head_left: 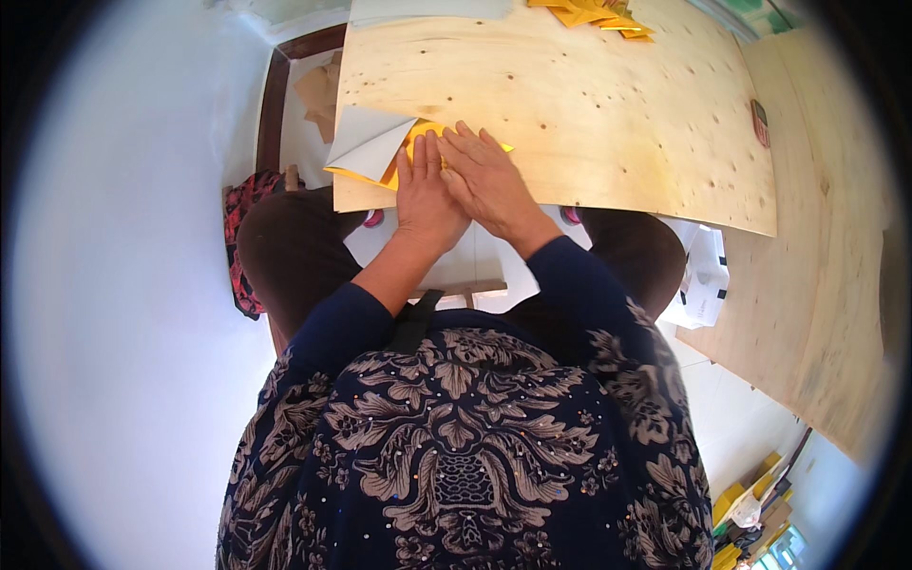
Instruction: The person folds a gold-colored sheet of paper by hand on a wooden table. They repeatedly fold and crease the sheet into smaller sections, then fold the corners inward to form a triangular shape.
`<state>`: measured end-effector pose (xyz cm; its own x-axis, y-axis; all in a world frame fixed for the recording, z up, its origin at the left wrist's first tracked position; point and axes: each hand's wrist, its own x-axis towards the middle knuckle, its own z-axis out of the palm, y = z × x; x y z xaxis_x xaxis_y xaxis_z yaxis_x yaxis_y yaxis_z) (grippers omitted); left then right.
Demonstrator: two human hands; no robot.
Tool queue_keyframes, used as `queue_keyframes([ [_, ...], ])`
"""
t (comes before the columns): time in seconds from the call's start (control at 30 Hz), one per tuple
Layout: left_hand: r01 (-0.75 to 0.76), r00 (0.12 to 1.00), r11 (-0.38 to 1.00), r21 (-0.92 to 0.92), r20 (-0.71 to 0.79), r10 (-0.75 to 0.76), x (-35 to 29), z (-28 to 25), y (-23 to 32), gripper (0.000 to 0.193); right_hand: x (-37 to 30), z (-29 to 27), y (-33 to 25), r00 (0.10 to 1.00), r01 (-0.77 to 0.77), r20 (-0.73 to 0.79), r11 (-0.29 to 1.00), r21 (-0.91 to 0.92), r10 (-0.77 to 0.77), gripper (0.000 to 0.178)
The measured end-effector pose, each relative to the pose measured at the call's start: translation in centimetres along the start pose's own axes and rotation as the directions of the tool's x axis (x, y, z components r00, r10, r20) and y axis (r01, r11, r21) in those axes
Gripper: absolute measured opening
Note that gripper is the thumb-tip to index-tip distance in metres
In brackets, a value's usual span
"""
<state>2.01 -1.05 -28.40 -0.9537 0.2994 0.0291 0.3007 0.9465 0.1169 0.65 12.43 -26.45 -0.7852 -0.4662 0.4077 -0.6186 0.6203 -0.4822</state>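
A sheet of paper (366, 139), white on one face and shiny gold on the other, lies at the near left edge of the wooden tabletop (608, 123). Its white corner is folded over on the left, and gold shows around the fingers. My left hand (432, 198) lies flat on the paper with its fingers stretched out. Beside it, slightly overlapping, my right hand (490, 186) also presses flat, fingers extended. Both hands hide the middle of the paper, so its fold there cannot be made out.
Several folded gold paper pieces (594, 13) lie at the far edge, with pale sheets (427, 9) to their left. A small dark device (760, 123) sits at the right edge. A white bag (703, 275) is below the table, and red-black cloth (245, 237) hangs at left.
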Motion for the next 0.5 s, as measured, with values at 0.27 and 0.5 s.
queue_keyframes([
  [0.27,-0.142,0.989,0.986,-0.092,-0.061,0.137,-2.8,0.2,-3.2,0.083,-0.2,2.3,1.7,0.989,-0.033,0.136,0.980,-0.196,0.061,0.052],
  [0.5,-0.183,0.982,0.982,-0.049,-0.058,0.180,-6.0,-1.7,-5.3,0.082,-0.4,2.1,1.0,0.982,0.057,0.190,0.944,-0.326,0.006,0.059],
])
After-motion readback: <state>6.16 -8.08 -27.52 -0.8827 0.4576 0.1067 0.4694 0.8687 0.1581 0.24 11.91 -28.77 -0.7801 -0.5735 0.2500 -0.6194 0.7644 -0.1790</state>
